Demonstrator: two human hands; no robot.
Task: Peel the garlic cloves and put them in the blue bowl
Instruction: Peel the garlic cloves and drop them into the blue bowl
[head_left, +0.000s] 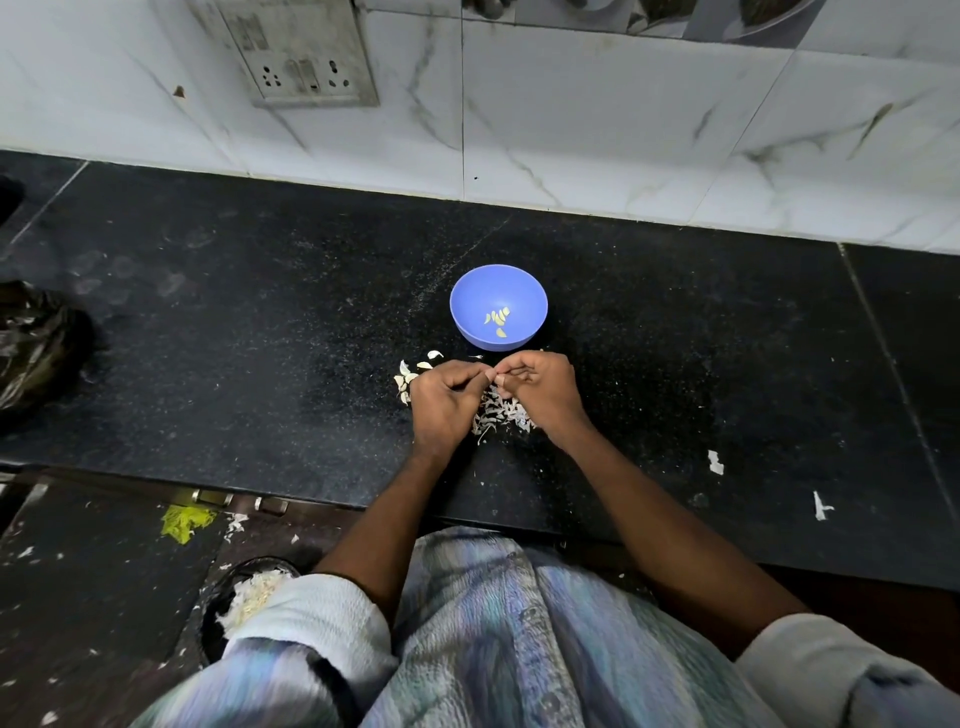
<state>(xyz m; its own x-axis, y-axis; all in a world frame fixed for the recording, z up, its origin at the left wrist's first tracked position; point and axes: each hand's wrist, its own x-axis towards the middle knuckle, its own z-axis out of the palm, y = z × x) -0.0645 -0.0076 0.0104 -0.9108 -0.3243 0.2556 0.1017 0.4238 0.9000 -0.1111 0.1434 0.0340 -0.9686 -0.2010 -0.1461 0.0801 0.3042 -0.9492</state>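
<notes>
A blue bowl stands on the black counter and holds several peeled garlic cloves. Just in front of it my left hand and my right hand meet fingertip to fingertip, both curled and pinching a small garlic clove that is almost hidden between them. Unpeeled cloves lie to the left of my left hand. A heap of papery garlic skins lies under and between my hands.
The black counter ends at a tiled wall with a socket plate. A dark plastic bag lies at the left edge. On the floor below sits a dark bin with skins. White scraps lie at right.
</notes>
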